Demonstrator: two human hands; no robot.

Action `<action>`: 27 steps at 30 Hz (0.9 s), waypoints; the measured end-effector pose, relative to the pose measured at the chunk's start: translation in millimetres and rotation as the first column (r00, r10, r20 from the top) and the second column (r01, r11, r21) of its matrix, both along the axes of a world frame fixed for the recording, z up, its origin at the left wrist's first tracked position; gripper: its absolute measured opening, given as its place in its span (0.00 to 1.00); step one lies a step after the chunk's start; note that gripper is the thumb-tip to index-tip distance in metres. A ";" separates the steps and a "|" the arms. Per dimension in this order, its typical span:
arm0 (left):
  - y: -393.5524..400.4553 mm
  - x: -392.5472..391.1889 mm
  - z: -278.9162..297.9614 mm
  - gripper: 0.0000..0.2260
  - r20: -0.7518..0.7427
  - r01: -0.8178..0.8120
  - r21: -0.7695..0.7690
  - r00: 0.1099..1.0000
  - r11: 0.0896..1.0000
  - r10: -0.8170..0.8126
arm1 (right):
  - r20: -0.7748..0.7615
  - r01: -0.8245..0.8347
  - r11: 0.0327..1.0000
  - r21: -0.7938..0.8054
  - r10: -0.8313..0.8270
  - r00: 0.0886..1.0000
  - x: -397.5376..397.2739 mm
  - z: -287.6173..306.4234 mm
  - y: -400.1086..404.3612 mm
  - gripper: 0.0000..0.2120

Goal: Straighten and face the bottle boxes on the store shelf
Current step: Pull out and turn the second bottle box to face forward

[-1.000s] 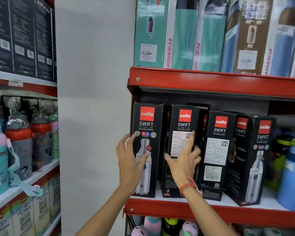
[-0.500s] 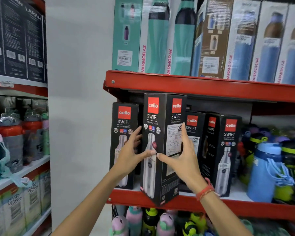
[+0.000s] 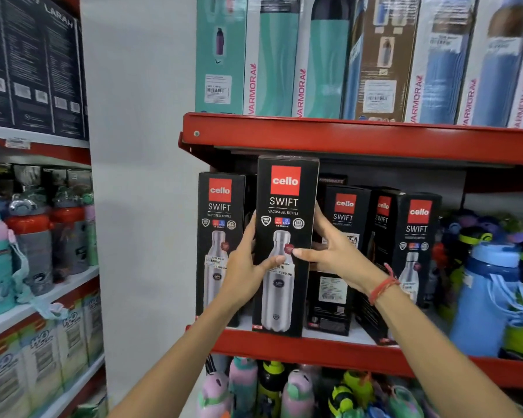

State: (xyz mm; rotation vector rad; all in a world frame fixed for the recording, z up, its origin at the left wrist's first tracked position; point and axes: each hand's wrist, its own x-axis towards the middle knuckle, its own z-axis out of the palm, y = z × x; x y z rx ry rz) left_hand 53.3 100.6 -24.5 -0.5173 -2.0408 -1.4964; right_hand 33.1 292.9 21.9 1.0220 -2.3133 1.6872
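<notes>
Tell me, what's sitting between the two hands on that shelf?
In the head view, one black Cello Swift box stands between the left hand and the right hand, bottle picture facing out, gripped on both sides, at the red shelf's front edge.

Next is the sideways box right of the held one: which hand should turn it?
Right. The right hand already lies against that sideways box; the left hand sits across the held box.
</notes>
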 end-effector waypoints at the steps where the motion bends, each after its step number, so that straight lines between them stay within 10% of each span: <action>1: 0.3 -6.9 -0.9 0.42 0.006 -0.012 -0.004 1.000 1.000 0.012 | -0.004 0.006 1.000 0.011 -0.006 1.000 -7.0 -2.1 -2.5 0.47; 17: 11.6 -49.2 -22.0 0.40 0.107 -0.116 -0.037 0.987 0.993 0.119 | -0.139 0.379 0.925 -0.015 -0.377 0.916 -48.5 -41.7 -23.1 0.41; 21: 14.6 -46.6 -24.2 0.37 0.132 -0.150 -0.047 0.979 0.988 0.155 | -0.372 0.664 0.705 -0.249 -0.703 0.606 -36.5 -46.9 -19.9 0.21; 24: 18.4 -42.4 -22.6 0.37 0.141 -0.204 -0.052 0.968 0.978 0.209 | -0.440 0.928 0.332 -0.167 -0.868 0.231 -36.5 -55.9 -19.0 0.38; 27: 23.6 -31.1 -19.7 0.36 0.120 -0.266 -0.047 0.955 0.963 0.269 | -0.258 0.940 0.340 0.029 -0.906 0.336 -35.1 -59.4 -21.6 0.58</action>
